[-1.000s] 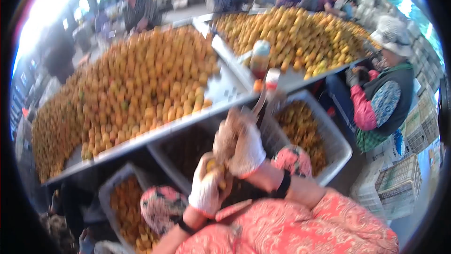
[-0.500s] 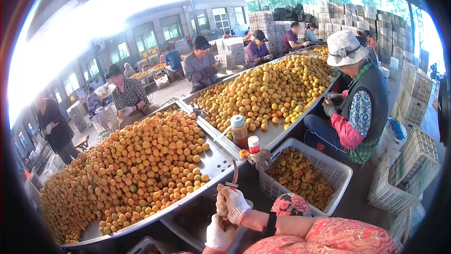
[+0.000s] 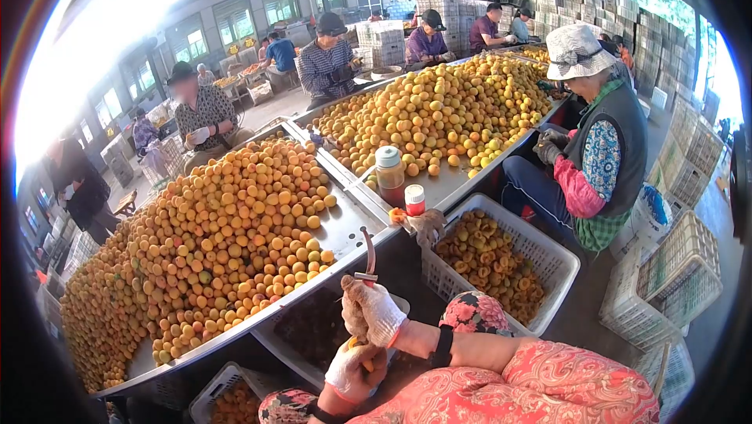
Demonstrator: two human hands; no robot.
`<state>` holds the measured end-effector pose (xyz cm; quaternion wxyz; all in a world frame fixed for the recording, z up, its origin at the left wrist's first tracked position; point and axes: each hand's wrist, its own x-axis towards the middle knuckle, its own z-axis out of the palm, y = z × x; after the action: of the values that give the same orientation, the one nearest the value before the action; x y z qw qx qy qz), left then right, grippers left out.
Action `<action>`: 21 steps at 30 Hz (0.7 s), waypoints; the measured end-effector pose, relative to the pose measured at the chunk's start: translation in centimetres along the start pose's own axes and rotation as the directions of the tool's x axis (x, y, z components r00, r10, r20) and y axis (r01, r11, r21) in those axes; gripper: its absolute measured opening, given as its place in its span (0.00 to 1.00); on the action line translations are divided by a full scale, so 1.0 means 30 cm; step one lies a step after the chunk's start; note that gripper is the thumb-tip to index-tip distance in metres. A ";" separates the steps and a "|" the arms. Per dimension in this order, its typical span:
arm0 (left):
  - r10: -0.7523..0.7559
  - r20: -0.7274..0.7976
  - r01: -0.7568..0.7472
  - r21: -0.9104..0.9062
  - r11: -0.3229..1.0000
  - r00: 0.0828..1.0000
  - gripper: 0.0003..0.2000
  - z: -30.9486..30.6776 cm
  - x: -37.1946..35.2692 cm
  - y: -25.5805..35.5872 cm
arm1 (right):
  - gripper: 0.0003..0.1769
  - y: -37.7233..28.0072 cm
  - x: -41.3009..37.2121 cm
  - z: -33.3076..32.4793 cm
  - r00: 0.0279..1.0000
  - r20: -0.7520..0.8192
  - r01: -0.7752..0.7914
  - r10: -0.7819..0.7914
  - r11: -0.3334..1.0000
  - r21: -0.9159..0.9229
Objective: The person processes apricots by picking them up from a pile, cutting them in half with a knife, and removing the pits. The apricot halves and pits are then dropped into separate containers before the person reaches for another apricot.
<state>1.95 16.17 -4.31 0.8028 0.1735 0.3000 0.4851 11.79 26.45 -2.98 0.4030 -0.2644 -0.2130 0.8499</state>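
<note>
Big bright shed, lots of people sorting around a long metal bench (image 3: 345,224), plastic crates (image 3: 654,56) stacked high against the back. Two huge heaps of orange-yellow fruit sit on the bench, the left heap (image 3: 227,251) and the right heap (image 3: 446,114), with a metal divider running between them. Now the hands, both in white gloves gone brown at the fingers: the right hand (image 3: 374,313) has its fingers clamped around the handle of a small curved knife (image 3: 370,255), blade pointing up. Just below it, the left hand (image 3: 354,369) has its fingers curled around a piece of fruit (image 3: 354,342), mostly hidden by the glove, so I can't tell whether it's cut. Both hands are over a dark-bottomed bin (image 3: 265,335) next to the bench. To the right of that is a pale crate (image 3: 565,271) full of cut fruit (image 3: 493,259). Up on the bench edge you've got a jar (image 3: 389,179) with a pale lid, a red bottle (image 3: 415,206) with a white cap just beside it, and a crumpled grey glove or rag (image 3: 428,226). Over on the right, a person in a white hat (image 3: 578,52) sits by the bench, both gloved hands close together
</note>
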 end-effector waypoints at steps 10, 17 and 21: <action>0.616 0.127 -0.120 0.991 -0.052 0.777 0.18 -0.074 0.124 -0.097 | 0.28 -0.019 -0.031 -0.045 0.995 -0.073 0.072 -0.067 0.995 0.075; 0.647 0.231 -0.038 0.954 -0.299 0.727 0.18 -0.027 0.123 -0.094 | 0.26 -0.046 -0.044 -0.031 0.982 -0.170 0.095 -0.076 0.990 0.104; 0.690 0.198 -0.059 0.974 -0.220 0.696 0.20 0.031 0.096 -0.063 | 0.23 -0.067 -0.067 0.009 0.979 -0.145 0.150 -0.144 0.988 0.031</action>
<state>4.82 17.85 -5.58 0.1231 0.6619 0.6428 0.3654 13.84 25.99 -1.07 0.4846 -0.2995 -0.1849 0.8008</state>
